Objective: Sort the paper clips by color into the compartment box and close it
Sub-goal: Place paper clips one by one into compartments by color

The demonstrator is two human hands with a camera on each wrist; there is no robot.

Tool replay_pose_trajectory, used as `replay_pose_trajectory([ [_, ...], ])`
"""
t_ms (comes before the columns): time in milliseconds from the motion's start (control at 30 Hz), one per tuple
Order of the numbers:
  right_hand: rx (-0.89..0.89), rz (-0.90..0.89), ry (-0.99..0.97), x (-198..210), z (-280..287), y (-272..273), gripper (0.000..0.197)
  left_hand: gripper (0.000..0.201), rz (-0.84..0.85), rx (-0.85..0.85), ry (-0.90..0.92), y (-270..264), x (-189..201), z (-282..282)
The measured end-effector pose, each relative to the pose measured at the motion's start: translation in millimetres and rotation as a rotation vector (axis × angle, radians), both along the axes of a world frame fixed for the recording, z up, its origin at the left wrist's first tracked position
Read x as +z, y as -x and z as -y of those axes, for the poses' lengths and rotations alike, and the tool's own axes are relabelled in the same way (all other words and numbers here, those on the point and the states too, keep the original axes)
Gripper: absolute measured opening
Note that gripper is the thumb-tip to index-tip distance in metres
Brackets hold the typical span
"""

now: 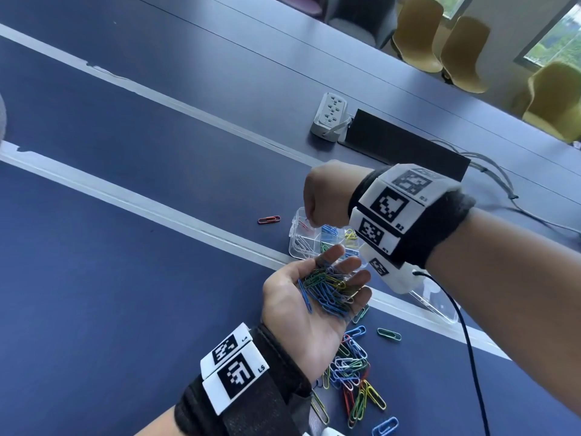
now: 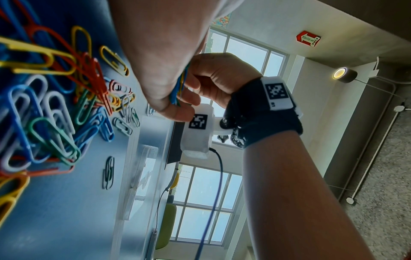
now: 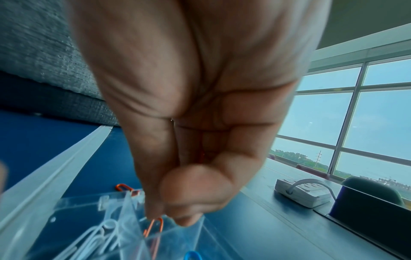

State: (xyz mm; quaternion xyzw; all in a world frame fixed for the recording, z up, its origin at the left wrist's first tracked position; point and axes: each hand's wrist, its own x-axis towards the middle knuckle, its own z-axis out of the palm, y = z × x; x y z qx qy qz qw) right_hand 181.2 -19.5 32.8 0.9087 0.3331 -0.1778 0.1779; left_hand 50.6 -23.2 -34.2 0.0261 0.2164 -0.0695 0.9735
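Observation:
A clear compartment box stands on the blue table, with white clips, blue clips, yellow clips and green clips in separate cells. My right hand hovers over its far left cell, thumb and forefinger pinching a red paper clip that dips into that cell. My left hand lies palm up just before the box, fingers nearly straight, carrying a heap of mostly blue and green clips. A mixed loose pile lies under my left wrist.
One red clip lies on the table left of the box. The clear lid lies open to the right under my right forearm. A white power strip and a black panel sit behind. A black cable hangs from my right wrist.

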Motion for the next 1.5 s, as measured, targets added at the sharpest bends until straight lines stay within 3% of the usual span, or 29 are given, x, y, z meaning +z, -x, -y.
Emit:
replay_pose_trajectory([
  [167,-0.012,-0.002,-0.037,7.0,0.4,-0.5,0.021,0.035,-0.001,-0.006,-0.001,0.1,-0.6,0.1],
  [400,0.172,0.028,-0.156,-0.5,-15.4,1.5,0.019,0.034,0.017,-0.002,0.022,1.6,0.4,0.9],
  [533,0.284,0.028,-0.088,-16.9,-29.6,6.7,0.02,0.033,-0.015,-0.012,0.013,0.9,-0.8,1.5],
  [733,0.296,0.029,-0.009,-20.5,-40.0,8.6,0.019,0.026,-0.022,-0.015,0.04,1.1,2.6,0.9],
  [1167,0.39,-0.025,-0.051,-22.9,-39.0,11.6,0.027,0.027,-0.058,-0.016,0.04,0.0,1.7,1.6],
  [1333,0.309,-0.047,-0.175,-1.3,-27.5,4.1,0.015,0.031,-0.037,-0.01,0.043,0.2,-0.2,1.8],
  [1500,0.17,-0.068,-0.089,18.0,-4.6,-8.5,0.012,0.032,-0.025,-0.016,0.031,0.3,-1.2,0.4],
])
